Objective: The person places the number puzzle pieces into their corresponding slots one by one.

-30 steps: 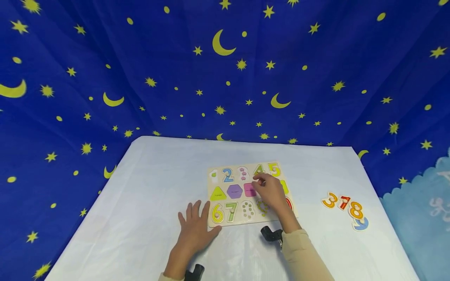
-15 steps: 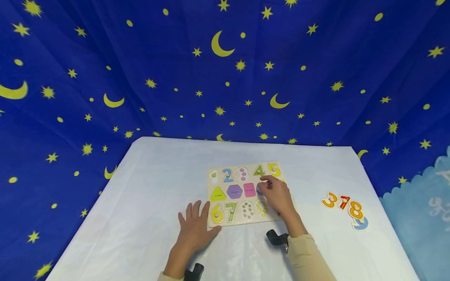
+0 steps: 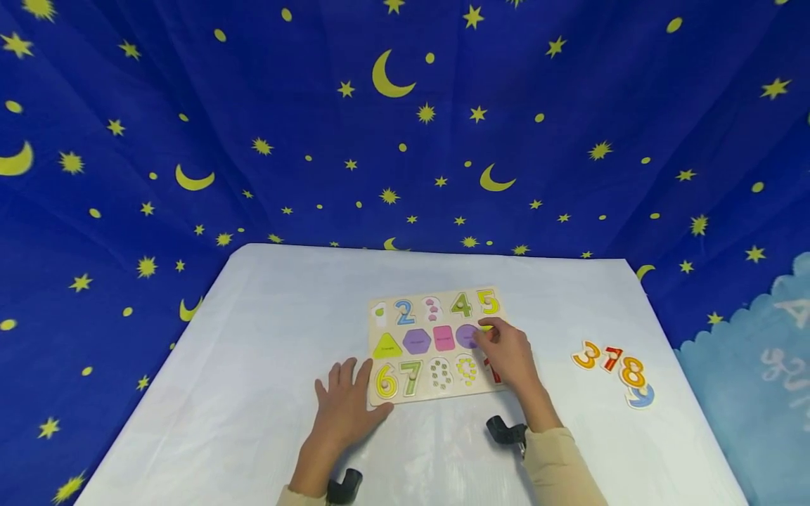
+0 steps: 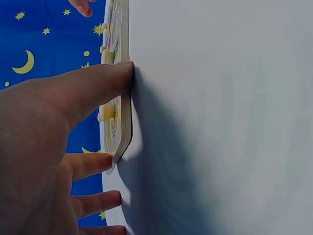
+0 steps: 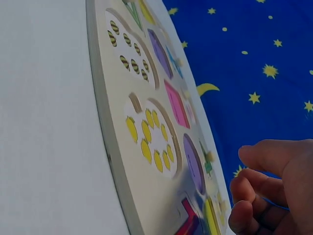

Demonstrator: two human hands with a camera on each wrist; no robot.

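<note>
A wooden number puzzle board (image 3: 446, 396) lies on the white table. In the head view my left hand (image 3: 346, 406) spreads its straight fingers at the board's near left corner. Its thumb touches the front edge and its index finger the corner, as the left wrist view shows. Over the right side of the board is my right hand (image 3: 511, 353), beside the purple circle (image 3: 467, 336). Its fingers are loosely bent, with nothing visible between them in the right wrist view. Number pieces 2, 4, 5, 6 and 7 sit in their recesses; the 9 recess (image 5: 155, 137) shows printed lemons.
To the right of the board lie loose number pieces: an orange 3 (image 3: 587, 355), a red 1 (image 3: 612, 358), an orange 8 (image 3: 632, 372) and a blue 9 (image 3: 642, 397) partly under the 8. A blue star-patterned cloth (image 3: 329, 126) hangs behind the table.
My right hand has moved right across the board, from beside the pink rectangle to the purple circle's right edge, uncovering the 4 and the circle. My left hand stays at the corner.
</note>
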